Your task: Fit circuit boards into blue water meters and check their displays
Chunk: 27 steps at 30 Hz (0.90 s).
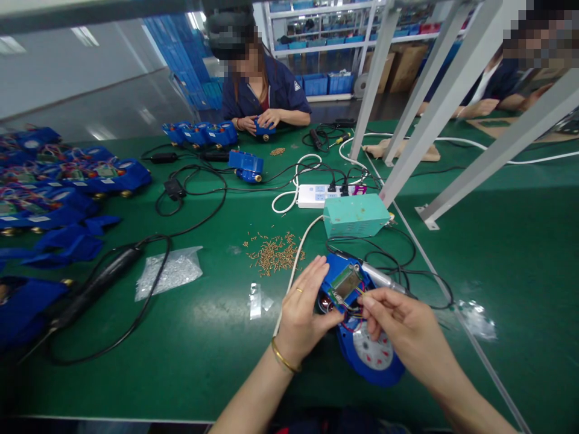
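Observation:
A blue water meter (370, 355) with a white dial and an open top lies on the green table (203, 337) in front of me. Its small green circuit board (346, 282) with coloured wires shows in the open housing. My left hand (304, 313) grips the meter's left side, fingers wrapped on the housing. My right hand (398, 328) is closed in a pinch over the wires beside the board; what it pinches is too small to name. A slim grey soldering pen (382, 278) lies just behind my right hand.
A pile of small brass pins (275, 253), a plastic bag of parts (169, 272), a teal box (355, 215), a power strip (316, 196) and black cables lie ahead. Blue meters (67, 187) crowd the left. A black power screwdriver (90, 290) lies at left. Two co-workers sit opposite.

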Available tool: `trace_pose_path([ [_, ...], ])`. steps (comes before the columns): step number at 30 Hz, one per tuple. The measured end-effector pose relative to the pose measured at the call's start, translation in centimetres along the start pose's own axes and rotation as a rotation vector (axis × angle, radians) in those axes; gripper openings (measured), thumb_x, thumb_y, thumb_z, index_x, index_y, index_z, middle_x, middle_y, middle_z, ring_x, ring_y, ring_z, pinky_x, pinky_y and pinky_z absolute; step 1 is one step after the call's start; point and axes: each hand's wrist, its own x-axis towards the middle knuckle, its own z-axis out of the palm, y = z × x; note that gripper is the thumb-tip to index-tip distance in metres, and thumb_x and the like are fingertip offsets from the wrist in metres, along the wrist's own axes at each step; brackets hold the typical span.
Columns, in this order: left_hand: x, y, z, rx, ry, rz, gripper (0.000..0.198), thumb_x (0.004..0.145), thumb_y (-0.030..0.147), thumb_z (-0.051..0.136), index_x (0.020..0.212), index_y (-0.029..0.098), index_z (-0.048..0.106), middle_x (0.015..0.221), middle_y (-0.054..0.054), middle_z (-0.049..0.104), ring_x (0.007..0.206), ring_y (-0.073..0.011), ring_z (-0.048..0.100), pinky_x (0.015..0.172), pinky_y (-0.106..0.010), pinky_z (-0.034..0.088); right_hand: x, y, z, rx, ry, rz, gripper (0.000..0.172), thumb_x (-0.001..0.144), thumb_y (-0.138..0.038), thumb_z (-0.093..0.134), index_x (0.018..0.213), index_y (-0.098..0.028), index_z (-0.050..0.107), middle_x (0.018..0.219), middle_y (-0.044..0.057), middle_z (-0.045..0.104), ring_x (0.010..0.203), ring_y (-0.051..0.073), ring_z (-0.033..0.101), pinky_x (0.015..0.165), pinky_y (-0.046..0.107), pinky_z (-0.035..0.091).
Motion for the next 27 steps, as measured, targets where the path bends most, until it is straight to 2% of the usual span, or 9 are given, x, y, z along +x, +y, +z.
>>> trace_pose_path([
  [6, 0.2, -0.1, -0.2, -0.014, -0.007, 0.028, 0.07, 0.074, 0.015, 0.075, 0.138, 0.009, 0.047, 0.138, -0.018, 0.057, 0.131, -0.0275, 0.054, 0.112, -0.042, 0.047, 0.2, 0.6, -0.3, -0.012, -0.063, -0.019, 0.037, 0.088, -0.05, 0.062, 0.074, -0.016, 0.062, 0.055, -0.001, 0.059, 0.048, 0.009, 0.056, 0.05, 0.018, 0.046],
  [12, -0.1, -0.1, 0.0, -0.027, 0.01, -0.021, 0.069, 0.073, 0.015, 0.074, 0.137, 0.012, 0.048, 0.137, -0.016, 0.059, 0.129, -0.0264, 0.056, 0.111, -0.042, 0.048, 0.2, 0.6, 0.1, -0.008, -0.001, -0.043, 0.038, 0.085, -0.053, 0.064, 0.073, -0.017, 0.06, 0.053, 0.0, 0.06, 0.046, 0.011, 0.058, 0.048, 0.018, 0.049],
  [20, -0.3, -0.1, 0.2, -0.047, 0.029, -0.079, 0.069, 0.071, 0.017, 0.074, 0.136, 0.014, 0.05, 0.134, -0.015, 0.061, 0.125, -0.0265, 0.059, 0.108, -0.043, 0.05, -0.1, 1.3, -0.3, -0.076, -0.013, -0.101, 0.032, 0.088, -0.048, 0.063, 0.082, -0.017, 0.067, 0.065, 0.003, 0.067, 0.054, 0.013, 0.064, 0.053, 0.02, 0.055],
  [27, -0.3, -0.1, 0.2, -0.029, 0.03, -0.085, 0.068, 0.071, 0.016, 0.075, 0.135, 0.014, 0.05, 0.135, -0.015, 0.061, 0.126, -0.0274, 0.059, 0.108, -0.044, 0.051, 0.0, 1.1, -0.2, -0.047, 0.013, -0.08, 0.029, 0.086, -0.045, 0.067, 0.08, -0.016, 0.069, 0.065, 0.004, 0.068, 0.054, 0.015, 0.066, 0.054, 0.022, 0.057],
])
